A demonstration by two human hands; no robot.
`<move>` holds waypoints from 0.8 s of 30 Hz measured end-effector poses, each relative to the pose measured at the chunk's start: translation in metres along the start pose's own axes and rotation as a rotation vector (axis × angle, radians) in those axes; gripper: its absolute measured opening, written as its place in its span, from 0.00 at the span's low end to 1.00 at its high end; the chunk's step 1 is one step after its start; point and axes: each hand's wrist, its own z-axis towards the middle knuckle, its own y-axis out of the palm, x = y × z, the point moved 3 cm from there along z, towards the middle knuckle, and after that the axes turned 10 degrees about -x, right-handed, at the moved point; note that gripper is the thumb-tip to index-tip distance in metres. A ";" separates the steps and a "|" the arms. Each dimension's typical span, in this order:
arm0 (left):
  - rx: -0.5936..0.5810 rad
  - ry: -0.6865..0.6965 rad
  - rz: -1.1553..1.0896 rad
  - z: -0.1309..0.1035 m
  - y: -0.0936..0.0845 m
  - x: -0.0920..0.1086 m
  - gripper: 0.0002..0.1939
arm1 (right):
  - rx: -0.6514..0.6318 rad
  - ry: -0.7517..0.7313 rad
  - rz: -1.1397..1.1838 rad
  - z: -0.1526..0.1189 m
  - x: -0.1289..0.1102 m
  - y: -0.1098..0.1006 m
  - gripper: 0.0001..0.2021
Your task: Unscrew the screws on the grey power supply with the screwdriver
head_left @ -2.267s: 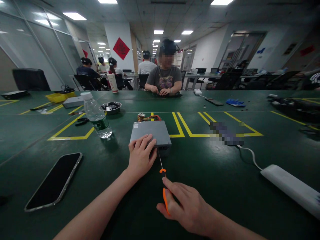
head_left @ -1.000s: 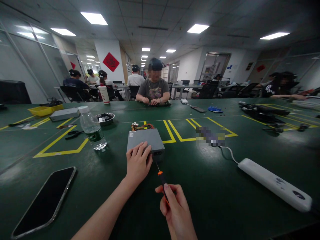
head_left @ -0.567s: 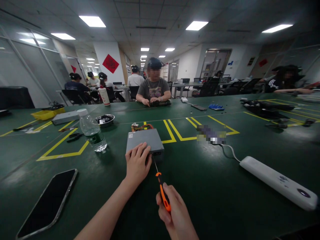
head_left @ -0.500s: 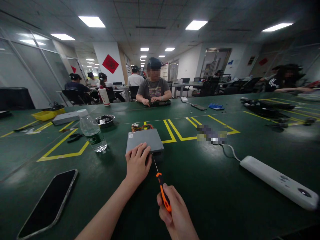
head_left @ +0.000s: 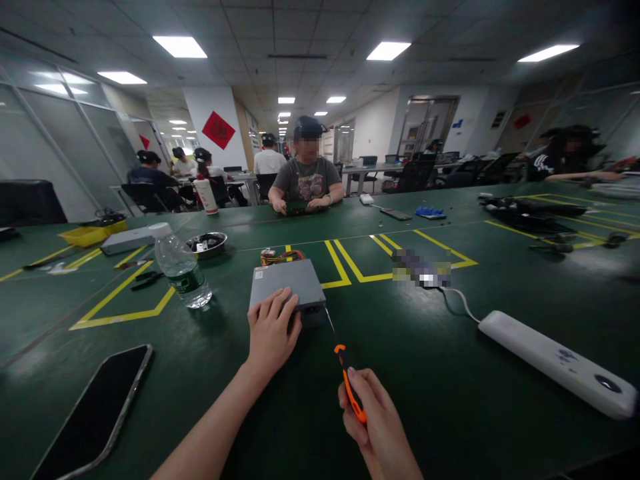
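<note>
A grey metal box (head_left: 295, 277) with a bundle of coloured wires (head_left: 283, 257) behind it lies on the green table. My left hand (head_left: 274, 330) rests on the box's near left part, fingers spread over its top and front edge. In my right hand (head_left: 367, 407) is an orange and black screwdriver (head_left: 350, 387), gripped by the handle. Its thin shaft points up and away, and the tip is at the box's front right corner. Whether the tip touches the box is too small to tell.
Left of the box stand a water bottle (head_left: 183, 270) and a metal bowl (head_left: 207, 244); a phone (head_left: 95, 413) lies nearer. On the right is a white power strip (head_left: 555, 363) with a cable. Across the table (head_left: 450, 413) sits a person (head_left: 306, 177) handling a dark object.
My right hand and the screwdriver have moved to the right, bringing the tip from the middle of the box's front to its right corner. My left hand stays on the box.
</note>
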 end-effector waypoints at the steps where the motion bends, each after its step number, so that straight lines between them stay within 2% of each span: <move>1: 0.001 0.002 -0.002 0.000 0.000 0.000 0.15 | -0.002 0.005 -0.003 0.001 0.000 0.000 0.26; 14: -0.027 0.004 -0.012 -0.001 0.001 -0.001 0.17 | 0.006 0.030 -0.016 0.001 -0.004 0.001 0.26; 24: -0.011 0.014 0.001 -0.003 -0.003 0.002 0.22 | 0.019 -0.022 -0.043 0.002 -0.003 -0.005 0.20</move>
